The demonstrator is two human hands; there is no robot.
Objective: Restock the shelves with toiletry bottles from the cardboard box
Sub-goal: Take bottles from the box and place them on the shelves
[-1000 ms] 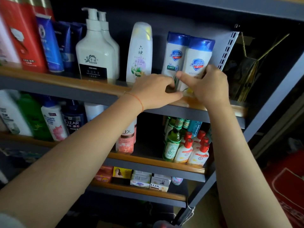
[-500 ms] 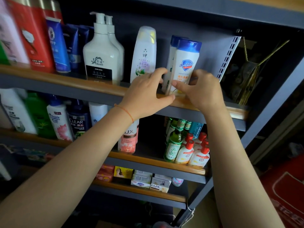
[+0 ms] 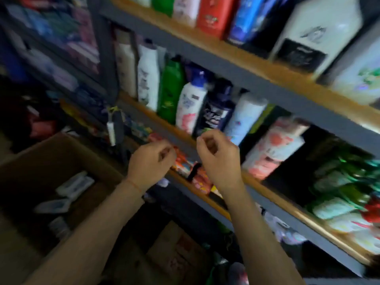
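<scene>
Both hands are coming away from the top shelf now, off the two blue-capped bottles they were squaring up half a second ago. The left hand (image 3: pixel 151 161) is hanging in the air with its fingers loosely curled, holding nothing, an orange string round the wrist. The right hand (image 3: pixel 219 159) is floating just beside it, fingers curled in the same slack way, nothing in it either.

The view is swinging down and left, and everything is smearing with the motion. Behind the hands, the grey shelf unit (image 3: pixel 242 79) with its wooden edges is tilting across the frame. Just above the right hand, a row of bottles is standing on the middle shelf: a green bottle (image 3: pixel 170 89), a white bottle with a blue cap (image 3: pixel 191 105), a dark bottle (image 3: pixel 216 112).

Below and left of the left hand, the cardboard box (image 3: pixel 67 149) is sitting open, well apart from the fingers. A few pale bottles (image 3: pixel 75 185) are lying inside it, too blurred to read.
</scene>
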